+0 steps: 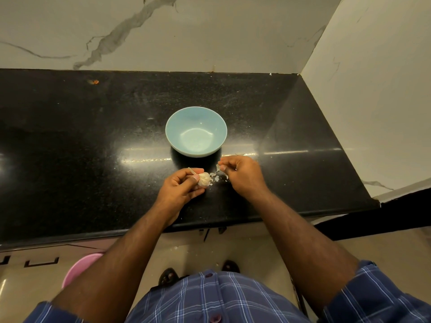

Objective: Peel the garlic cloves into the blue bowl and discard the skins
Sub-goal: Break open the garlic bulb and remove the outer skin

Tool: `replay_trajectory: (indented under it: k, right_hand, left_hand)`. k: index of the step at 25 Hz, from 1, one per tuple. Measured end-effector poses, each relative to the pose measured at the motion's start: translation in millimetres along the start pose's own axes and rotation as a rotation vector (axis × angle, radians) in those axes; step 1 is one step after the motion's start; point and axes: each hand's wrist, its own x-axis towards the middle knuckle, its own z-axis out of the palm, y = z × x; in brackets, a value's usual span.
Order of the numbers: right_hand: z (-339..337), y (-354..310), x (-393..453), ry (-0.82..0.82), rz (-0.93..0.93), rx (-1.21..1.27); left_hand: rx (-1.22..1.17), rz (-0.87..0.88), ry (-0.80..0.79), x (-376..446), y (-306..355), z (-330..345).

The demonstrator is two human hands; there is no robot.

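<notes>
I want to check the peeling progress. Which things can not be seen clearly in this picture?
- Garlic bulb: the left hand covers its far side, so the number of cloves is unknown.
- Skin piece pinched by the right hand: too small to judge.
- Pink tub: the left forearm and the counter edge hide most of it.
- Blue bowl: glare blurs its bottom.

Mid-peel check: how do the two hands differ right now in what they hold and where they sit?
The left hand grips the garlic bulb; the right hand pinches only a thin scrap of skin. The left hand sits nearer the counter's front edge, the right closer to the blue bowl. Both are curled, above the black counter, with loose skin flakes between them.
</notes>
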Motion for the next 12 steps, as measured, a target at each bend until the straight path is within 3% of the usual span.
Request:
replay_trajectory:
  k: [5,9,12]
  right_hand:
    - [-9,-4,-2,0.098,-0.040,-0.037]
    - [4,-20,-15,-0.267,-0.034,0.012]
    - [17,-22,-18,-0.275,-0.062,-0.024]
  left_hand:
    - [-0.007,0.005,-0.022,4,-3,-4]
    - [-0.026,0.034,-0.033,4,-5,-5]
    - [-0.028,0.049,-0.031,4,-6,-5]
